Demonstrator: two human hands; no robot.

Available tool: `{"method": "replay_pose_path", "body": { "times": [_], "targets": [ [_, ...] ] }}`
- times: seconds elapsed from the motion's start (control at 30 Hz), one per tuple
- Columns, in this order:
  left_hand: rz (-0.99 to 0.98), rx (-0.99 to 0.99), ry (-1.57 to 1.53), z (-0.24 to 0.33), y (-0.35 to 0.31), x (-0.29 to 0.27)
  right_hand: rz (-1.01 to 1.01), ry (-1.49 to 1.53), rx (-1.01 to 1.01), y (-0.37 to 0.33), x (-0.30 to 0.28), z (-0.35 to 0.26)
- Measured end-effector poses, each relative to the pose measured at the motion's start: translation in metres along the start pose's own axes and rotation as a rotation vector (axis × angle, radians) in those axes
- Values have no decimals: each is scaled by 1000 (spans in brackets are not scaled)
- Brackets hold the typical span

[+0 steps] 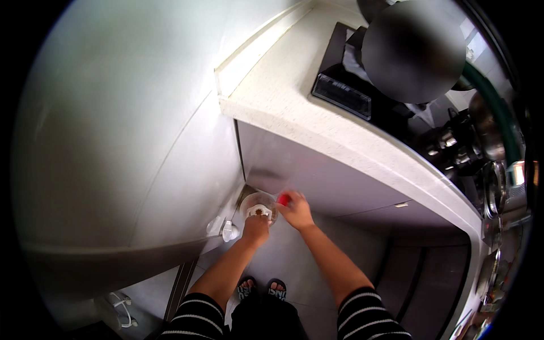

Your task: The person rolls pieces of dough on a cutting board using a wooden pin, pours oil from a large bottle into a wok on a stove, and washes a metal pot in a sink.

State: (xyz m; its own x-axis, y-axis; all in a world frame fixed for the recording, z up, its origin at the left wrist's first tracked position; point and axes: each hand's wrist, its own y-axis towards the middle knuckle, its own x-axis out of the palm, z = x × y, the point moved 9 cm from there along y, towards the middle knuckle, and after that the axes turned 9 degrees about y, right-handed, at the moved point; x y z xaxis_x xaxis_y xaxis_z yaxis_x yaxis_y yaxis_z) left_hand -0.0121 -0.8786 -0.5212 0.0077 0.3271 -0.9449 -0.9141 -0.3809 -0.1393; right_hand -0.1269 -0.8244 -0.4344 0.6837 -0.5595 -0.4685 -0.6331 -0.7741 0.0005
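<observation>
Pinching a red cap [283, 199] in the right hand [297, 213] now, gripping a translucent round container [257, 199] with the left hand [256, 230]

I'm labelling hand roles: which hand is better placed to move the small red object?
Likely the right: the right hand has the red object at its fingertips, while the left hand is at the round translucent container.

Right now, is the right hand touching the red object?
Touching: the head view shows the right hand with its fingers closed on the red object.
</observation>
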Motion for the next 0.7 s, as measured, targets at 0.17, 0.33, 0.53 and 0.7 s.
{"method": "replay_pose_path", "body": {
  "times": [0.17, 0.33, 0.53, 0.7],
  "targets": [
    [275, 97, -224, 77, -60, -141, 484, 1289, 809, -198, -65, 69],
    [132, 296, -297, 194, -132, -295, 308, 1328, 989, -352, -107, 23],
    [61, 417, -404, 312, -184, -480, 341, 1226, 1280, -475, -166, -48],
    [117, 686, -521, 407, -197, -620, 268, 1606, 971, -483, -218, -134]
  ]
}}
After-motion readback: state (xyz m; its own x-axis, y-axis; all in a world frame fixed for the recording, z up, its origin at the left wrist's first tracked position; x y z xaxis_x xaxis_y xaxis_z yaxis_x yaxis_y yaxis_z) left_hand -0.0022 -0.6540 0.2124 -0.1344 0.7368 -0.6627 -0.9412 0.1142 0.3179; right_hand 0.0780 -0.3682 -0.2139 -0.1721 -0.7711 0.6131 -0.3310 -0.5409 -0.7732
